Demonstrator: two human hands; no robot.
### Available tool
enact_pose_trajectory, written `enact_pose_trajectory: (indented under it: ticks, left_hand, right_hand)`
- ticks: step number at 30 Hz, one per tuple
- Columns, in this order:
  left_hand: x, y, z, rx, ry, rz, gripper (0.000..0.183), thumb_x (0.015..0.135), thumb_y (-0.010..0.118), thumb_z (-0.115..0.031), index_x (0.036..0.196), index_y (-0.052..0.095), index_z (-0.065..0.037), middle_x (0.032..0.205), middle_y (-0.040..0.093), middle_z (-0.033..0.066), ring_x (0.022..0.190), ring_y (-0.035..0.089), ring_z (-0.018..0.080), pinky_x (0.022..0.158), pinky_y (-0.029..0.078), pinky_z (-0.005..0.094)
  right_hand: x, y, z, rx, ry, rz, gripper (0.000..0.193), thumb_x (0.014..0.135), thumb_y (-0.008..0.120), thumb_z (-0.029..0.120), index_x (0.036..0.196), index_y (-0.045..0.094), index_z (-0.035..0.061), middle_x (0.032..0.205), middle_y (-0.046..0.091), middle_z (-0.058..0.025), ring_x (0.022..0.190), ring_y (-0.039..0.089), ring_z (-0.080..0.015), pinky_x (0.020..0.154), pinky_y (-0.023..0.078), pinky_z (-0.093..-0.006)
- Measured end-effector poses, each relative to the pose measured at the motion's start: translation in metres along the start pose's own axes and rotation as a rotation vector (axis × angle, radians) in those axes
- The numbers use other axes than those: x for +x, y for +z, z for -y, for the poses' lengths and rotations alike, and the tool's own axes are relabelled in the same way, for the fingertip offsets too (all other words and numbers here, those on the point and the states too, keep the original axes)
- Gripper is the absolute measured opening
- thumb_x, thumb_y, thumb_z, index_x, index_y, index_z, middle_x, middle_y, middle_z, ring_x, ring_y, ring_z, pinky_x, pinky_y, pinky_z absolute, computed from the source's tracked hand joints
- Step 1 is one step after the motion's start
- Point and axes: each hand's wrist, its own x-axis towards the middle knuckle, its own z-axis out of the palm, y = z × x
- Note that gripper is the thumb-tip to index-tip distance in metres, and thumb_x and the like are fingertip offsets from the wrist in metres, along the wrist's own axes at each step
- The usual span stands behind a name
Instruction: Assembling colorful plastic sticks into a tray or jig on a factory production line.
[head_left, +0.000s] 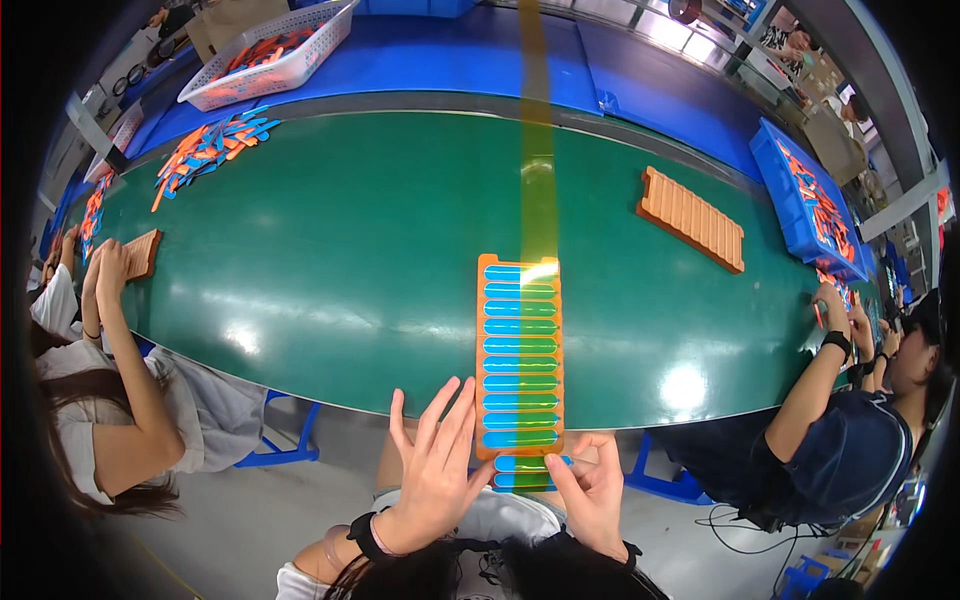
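A slotted orange tray point(482, 400) stands upright in the picture at the table's near edge, each slot holding a blue stick point(502, 327) laid crosswise. See-through yellow tape point(538, 200) runs from the far side down over the right part of the sticks. Just past the tray's near end hang more taped blue sticks point(510, 465). My left hand point(430, 480) has its fingers spread along the tray's left edge, its thumb by the lowest sticks. My right hand point(592, 490) pinches the right end of that taped strip between thumb and fingers.
A second orange tray point(690, 220) lies at the right. Loose orange and blue sticks point(210, 150) are heaped far left. A white basket point(270, 70) and a blue bin point(790, 200) hold more. Co-workers sit on both sides; one hand point(110, 270) touches another tray.
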Motion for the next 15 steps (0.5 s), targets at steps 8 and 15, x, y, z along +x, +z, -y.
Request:
enact_pose_trajectory:
  ticks: [8, 15]
  left_hand:
    - [0.001, 0.001, 0.003, 0.033, 0.025, 0.042, 0.068, 0.055, 0.070, -0.013, 0.112, 0.042, 0.009, 0.123, 0.040, 0.0149, 0.116, 0.036, 0.0268, 0.093, 0.014, 0.0609]
    - [0.006, -0.005, 0.021, -0.038, 0.155, -0.021, 0.059, 0.058, 0.070, -0.017, 0.108, 0.045, 0.001, 0.122, 0.042, 0.0128, 0.111, 0.040, 0.0242, 0.093, 0.021, 0.0555]
  right_hand:
    - [0.004, 0.004, -0.009, 0.045, 0.039, -0.053, 0.025, 0.079, 0.051, -0.006, 0.090, 0.031, 0.0053, 0.081, 0.057, -0.0127, 0.069, 0.059, -0.0132, 0.057, 0.045, -0.0206]
    - [0.006, 0.008, -0.008, 0.090, 0.003, -0.097, 0.024, 0.078, 0.051, -0.008, 0.088, 0.032, 0.0045, 0.086, 0.054, -0.0108, 0.070, 0.059, -0.0129, 0.059, 0.048, -0.0228]
